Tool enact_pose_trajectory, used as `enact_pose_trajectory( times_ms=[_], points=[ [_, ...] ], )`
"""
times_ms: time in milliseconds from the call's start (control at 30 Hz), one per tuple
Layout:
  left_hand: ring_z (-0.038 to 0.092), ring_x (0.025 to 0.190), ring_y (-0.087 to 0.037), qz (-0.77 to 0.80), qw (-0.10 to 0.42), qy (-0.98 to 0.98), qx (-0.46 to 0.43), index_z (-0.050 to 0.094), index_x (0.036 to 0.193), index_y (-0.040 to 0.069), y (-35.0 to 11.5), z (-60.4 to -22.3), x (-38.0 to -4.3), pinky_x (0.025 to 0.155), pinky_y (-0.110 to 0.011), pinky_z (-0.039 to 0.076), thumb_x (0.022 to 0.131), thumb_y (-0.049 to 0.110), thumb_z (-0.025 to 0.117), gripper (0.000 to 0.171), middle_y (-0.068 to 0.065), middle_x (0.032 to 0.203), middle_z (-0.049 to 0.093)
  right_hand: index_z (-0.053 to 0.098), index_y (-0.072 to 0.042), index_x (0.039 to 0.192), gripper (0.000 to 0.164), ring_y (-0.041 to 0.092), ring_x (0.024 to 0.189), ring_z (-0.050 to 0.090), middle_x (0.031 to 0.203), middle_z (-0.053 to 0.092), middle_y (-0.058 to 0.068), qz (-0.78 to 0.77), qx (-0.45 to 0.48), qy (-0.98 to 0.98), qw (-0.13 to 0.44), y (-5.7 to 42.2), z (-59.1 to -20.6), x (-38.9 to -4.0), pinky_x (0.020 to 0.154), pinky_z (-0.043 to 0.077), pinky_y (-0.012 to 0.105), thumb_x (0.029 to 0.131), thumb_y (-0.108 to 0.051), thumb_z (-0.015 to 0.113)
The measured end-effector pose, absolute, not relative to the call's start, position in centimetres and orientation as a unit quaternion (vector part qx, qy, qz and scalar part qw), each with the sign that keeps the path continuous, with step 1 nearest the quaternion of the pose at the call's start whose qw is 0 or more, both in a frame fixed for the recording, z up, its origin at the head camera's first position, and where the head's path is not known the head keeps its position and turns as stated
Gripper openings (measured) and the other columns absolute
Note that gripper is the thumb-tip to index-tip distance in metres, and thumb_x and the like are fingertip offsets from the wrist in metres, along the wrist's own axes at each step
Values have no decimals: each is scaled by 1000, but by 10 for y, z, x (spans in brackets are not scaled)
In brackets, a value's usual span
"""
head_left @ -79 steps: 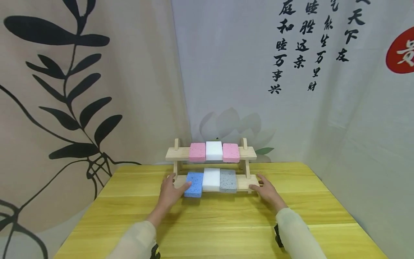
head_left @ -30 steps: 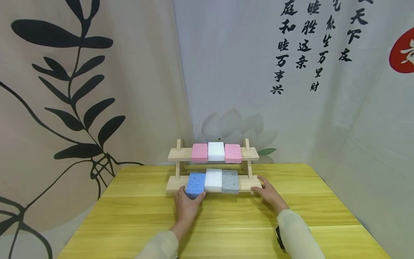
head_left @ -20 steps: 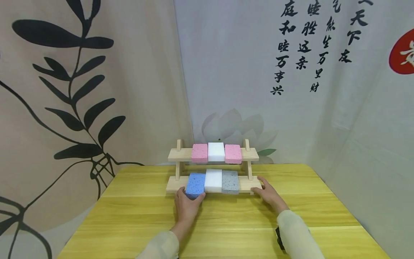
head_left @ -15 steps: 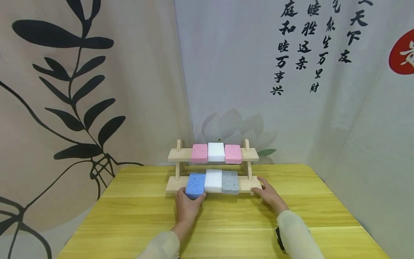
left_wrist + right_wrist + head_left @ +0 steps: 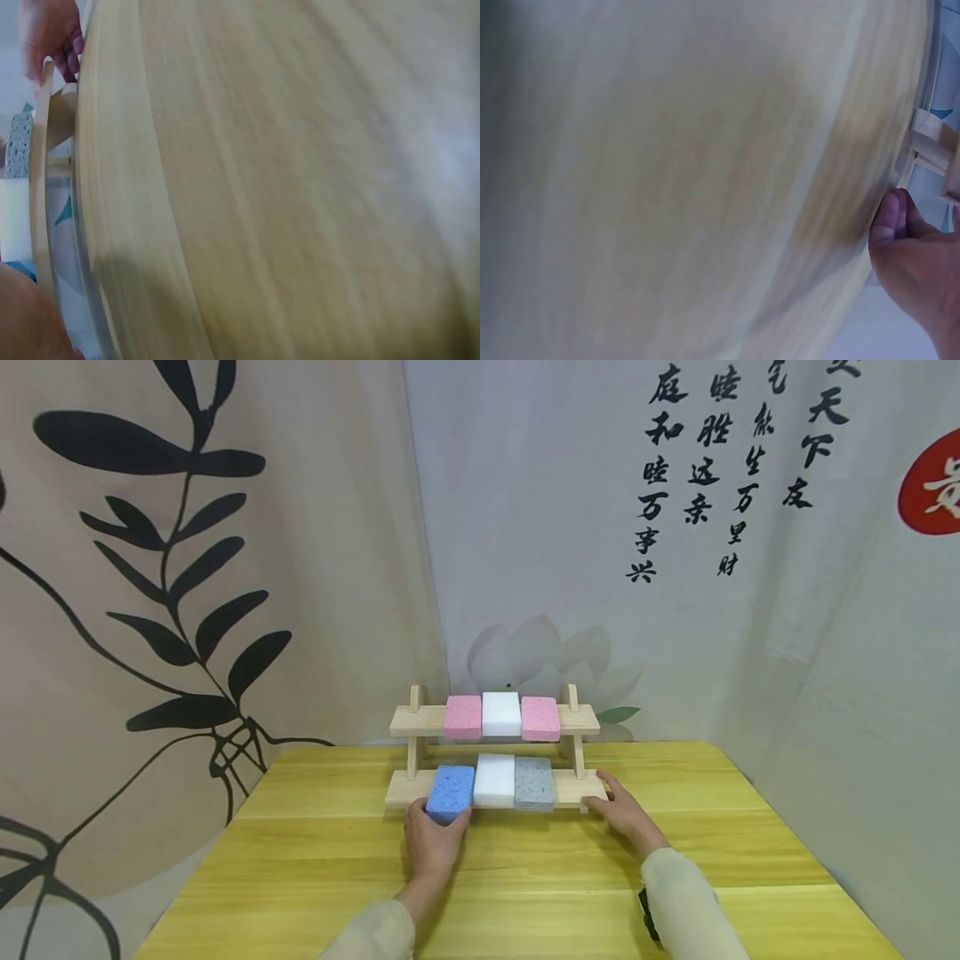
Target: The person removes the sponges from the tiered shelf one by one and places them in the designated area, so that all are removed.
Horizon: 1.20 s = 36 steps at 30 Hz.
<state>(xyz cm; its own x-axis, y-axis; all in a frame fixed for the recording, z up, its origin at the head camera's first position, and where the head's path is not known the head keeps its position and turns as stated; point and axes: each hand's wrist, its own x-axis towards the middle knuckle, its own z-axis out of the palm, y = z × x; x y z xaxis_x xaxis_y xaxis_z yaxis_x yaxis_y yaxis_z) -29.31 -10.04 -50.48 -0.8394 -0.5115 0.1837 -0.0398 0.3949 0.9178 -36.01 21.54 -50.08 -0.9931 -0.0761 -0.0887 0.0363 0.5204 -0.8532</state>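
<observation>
My left hand (image 5: 433, 847) holds a blue speckled sponge (image 5: 452, 790) between thumb and fingers at its near end. The sponge lies over the left part of the lower board of a two-tier wooden rack (image 5: 407, 787), its near end past the front edge. To its right sit a white sponge (image 5: 495, 779) and a grey speckled sponge (image 5: 534, 783). My right hand (image 5: 627, 817) grips the right end of that lower board, thumb in front. The left wrist view shows this right hand (image 5: 51, 30) at the board's end; there, the blue sponge is mostly hidden behind my left hand (image 5: 26, 319).
On the upper board stand a pink sponge (image 5: 462, 717), a white sponge (image 5: 501, 714) and another pink sponge (image 5: 540, 718). The rack is near the back edge of the wooden table (image 5: 555, 877). A printed curtain (image 5: 337, 568) hangs close behind it.
My left hand has gone from the rack's left end to the near end of the blue sponge. Just now the sponge has shifted slightly left and towards me. My right hand stays put.
</observation>
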Motion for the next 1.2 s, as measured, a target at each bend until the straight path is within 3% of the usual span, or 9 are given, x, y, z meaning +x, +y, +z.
enact_pose_trajectory(
  times_ms=[400, 867, 1200],
  points=[
    [50, 112, -38, -539, 261, -787, 148, 43, 126, -7, -121, -500, -285, 98, -53, 41, 76, 24, 86, 73, -23, 120, 51, 14, -9, 159, 81, 52, 140, 26, 152, 24, 37, -491, -22, 869, 64, 218, -504, -358, 111, 24, 63, 98, -39, 60],
    [43, 119, -39, -544, 263, -781, 160, 37, 133, -9, -166, -487, -282, 101, -53, 37, 82, 31, 81, 79, -25, 128, 44, 11, -9, 159, 86, 52, 142, 17, 156, 16, 35, -498, -33, 864, 72, 217, -502, -357, 112, 20, 64, 97, -46, 57],
    [41, 122, -38, -549, 245, -782, 162, 35, 136, -8, -165, -487, -286, 104, -52, 35, 83, 32, 79, 80, -25, 131, 42, 13, -9, 159, 81, 51, 142, 19, 156, 18, 35, -497, -19, 864, 73, 217, -502, -358, 112, 21, 64, 99, -38, 58]
  ],
)
